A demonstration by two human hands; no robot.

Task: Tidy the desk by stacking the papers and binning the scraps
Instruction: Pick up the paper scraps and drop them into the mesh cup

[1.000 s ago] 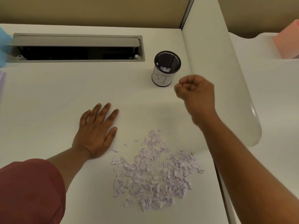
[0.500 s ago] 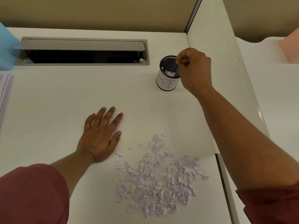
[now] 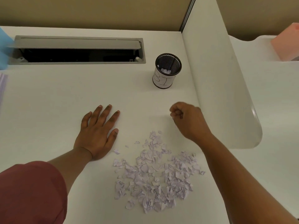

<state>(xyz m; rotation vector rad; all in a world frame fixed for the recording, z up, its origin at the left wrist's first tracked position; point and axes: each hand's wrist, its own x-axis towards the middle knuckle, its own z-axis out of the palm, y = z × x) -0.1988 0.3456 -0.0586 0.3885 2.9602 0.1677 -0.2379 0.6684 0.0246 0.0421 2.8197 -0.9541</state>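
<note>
A heap of torn pale paper scraps [image 3: 155,173] lies on the white desk [image 3: 56,97] near its front edge. A black mesh cup labelled as the bin [image 3: 167,71] stands farther back, with a few scraps inside. My left hand [image 3: 98,135] rests flat on the desk, fingers spread, just left of the heap. Between the bin and the heap my right hand [image 3: 186,120] hovers above the desk with its fingers curled into a loose fist; nothing shows in it. At the far left edge, the side of a paper stack [image 3: 2,84] is just visible.
A grey cable tray with its lid open [image 3: 77,50] runs along the back of the desk. A white divider panel [image 3: 218,78] stands right of the bin. Blue paper [image 3: 4,46] sits far left, and a pink block [image 3: 286,44] on the neighbouring desk.
My right hand went from mid-desk to the bin's rim, then drew back toward the heap and lower. More scraps show in the bin. My left hand stayed flat.
</note>
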